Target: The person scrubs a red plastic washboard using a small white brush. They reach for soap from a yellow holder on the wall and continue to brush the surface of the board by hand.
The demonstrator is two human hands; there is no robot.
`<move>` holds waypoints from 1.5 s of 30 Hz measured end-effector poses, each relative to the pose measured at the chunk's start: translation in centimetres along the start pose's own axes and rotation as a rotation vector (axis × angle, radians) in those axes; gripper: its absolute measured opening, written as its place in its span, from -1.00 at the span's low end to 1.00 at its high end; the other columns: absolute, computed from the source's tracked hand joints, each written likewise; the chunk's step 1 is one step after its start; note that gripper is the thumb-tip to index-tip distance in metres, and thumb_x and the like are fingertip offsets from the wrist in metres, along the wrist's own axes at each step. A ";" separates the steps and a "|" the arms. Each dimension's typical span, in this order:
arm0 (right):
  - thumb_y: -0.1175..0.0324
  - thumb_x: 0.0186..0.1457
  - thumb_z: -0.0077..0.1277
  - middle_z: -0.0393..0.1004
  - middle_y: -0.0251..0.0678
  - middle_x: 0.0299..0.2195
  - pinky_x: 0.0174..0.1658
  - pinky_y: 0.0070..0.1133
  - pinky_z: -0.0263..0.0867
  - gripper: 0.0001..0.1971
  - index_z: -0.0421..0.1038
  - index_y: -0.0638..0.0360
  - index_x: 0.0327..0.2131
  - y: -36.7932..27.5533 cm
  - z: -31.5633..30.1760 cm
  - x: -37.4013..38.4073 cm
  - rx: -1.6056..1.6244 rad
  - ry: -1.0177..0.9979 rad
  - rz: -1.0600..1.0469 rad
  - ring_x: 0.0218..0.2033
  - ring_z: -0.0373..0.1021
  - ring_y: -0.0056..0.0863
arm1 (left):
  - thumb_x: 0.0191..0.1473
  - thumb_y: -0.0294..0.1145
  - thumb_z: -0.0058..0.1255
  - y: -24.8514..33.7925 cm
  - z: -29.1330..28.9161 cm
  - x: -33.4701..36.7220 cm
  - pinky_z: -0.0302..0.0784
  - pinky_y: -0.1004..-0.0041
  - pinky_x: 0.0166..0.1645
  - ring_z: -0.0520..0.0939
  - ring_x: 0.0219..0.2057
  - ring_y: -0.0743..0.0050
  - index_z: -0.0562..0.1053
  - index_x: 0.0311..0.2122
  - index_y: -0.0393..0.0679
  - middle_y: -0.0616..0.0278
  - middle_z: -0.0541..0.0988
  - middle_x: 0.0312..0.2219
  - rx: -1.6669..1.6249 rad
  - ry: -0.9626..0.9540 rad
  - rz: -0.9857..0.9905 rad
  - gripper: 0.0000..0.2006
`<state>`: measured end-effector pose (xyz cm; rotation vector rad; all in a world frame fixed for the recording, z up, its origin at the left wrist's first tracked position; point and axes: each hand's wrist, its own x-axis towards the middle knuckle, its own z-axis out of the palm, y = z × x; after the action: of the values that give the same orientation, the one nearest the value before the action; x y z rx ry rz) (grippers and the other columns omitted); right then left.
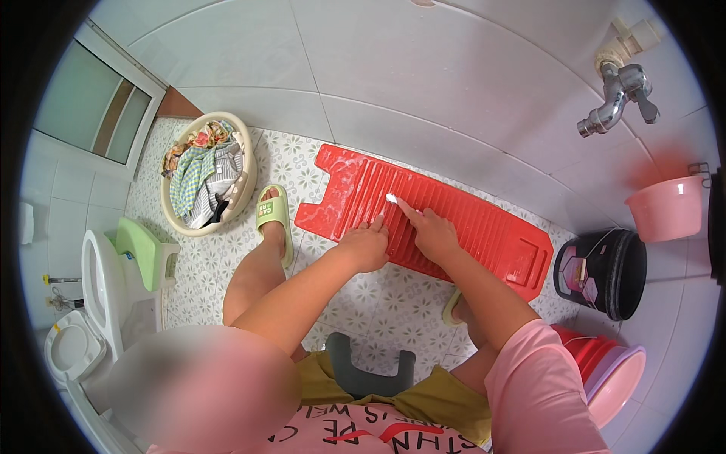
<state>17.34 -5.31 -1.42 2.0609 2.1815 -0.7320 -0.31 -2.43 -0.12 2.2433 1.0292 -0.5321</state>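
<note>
A large red plastic washboard (454, 219) with raised ribs lies on the floor in front of me, wet or soapy towards its left end. My right hand (436, 236) is closed over its middle, the index finger stretched along a slim thing with a white tip (391, 198). Most of that slim thing is hidden under the fingers, so its kind is unclear. Just left of it, my left hand (366, 245) rests on the near part of the board with its fingers laid on the ribs, and no held object shows there.
A cream basket (168, 198) of clothes stands at the left, beyond a green stool (144, 253) and a white toilet (98, 280). On the right are a black bucket (631, 276), red and pink basins (620, 386), a hanging pink bucket (665, 212) and a wall tap (616, 98).
</note>
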 end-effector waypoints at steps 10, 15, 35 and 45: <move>0.50 0.01 -0.20 0.42 -0.10 -0.27 -0.19 -0.30 0.37 -0.30 -0.02 -0.46 0.21 0.1 0.2 -0.8 0.015 -0.093 -0.090 -0.27 0.45 -0.17 | -0.02 -0.18 0.00 0.0 0.1 -0.1 0.27 0.16 0.13 0.30 0.09 -0.19 0.18 0.10 -0.34 -0.19 0.04 0.19 -0.009 0.019 -0.003 -0.37; 0.47 0.05 -0.22 0.42 -0.10 -0.31 -0.21 -0.29 0.37 -0.35 0.00 -0.44 0.20 0.4 0.2 0.5 0.038 0.001 -0.006 -0.29 0.44 -0.17 | -0.02 -0.18 -0.01 0.2 -0.3 -0.1 0.26 0.16 0.14 0.29 0.09 -0.19 0.19 0.11 -0.32 -0.19 0.03 0.20 -0.006 -0.021 -0.010 -0.38; 0.51 0.00 -0.20 0.43 -0.06 -0.31 -0.20 -0.28 0.36 -0.28 -0.06 -0.43 0.22 0.0 0.3 0.2 0.100 -0.006 0.005 -0.28 0.44 -0.13 | -0.02 -0.16 0.02 0.3 -0.2 -0.1 0.28 0.15 0.12 0.30 0.09 -0.21 0.21 0.09 -0.33 -0.24 0.03 0.19 0.010 -0.012 0.004 -0.38; 0.50 0.00 -0.18 0.43 -0.05 -0.32 -0.22 -0.28 0.37 -0.28 -0.07 -0.45 0.21 -0.3 0.9 -0.7 0.079 -0.061 -0.037 -0.29 0.44 -0.12 | -0.01 -0.17 0.01 0.4 0.0 -0.9 0.26 0.20 0.14 0.29 0.10 -0.13 0.22 0.08 -0.34 -0.23 0.08 0.17 0.026 -0.023 0.020 -0.39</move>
<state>16.88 -6.35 -1.91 2.0098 2.1972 -0.8864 -0.60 -3.10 0.56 2.2622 0.9929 -0.5644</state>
